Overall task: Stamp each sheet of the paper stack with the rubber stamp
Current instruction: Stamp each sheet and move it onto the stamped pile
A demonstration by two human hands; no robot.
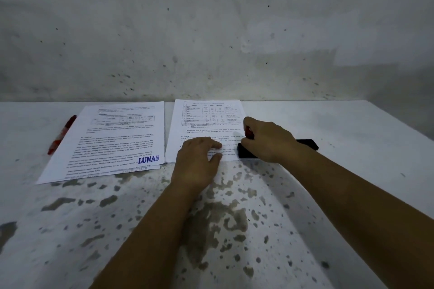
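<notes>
Two piles of printed sheets lie on the table. The left pile [112, 140] carries a blue "LUNAS" mark [148, 159] at its lower right corner. My left hand [199, 159] lies flat on the lower part of the right pile [206, 122], fingers pressing the top sheet. My right hand [267, 138] grips the red handle of the rubber stamp [248, 133], mostly hidden by the fingers, and holds it down on the black ink pad [305, 144] beside the right pile's lower right corner.
A red marker pen [61, 134] lies at the far left of the worn white table [234, 218], next to the stamped pile. A stained wall [211, 30] stands right behind the papers.
</notes>
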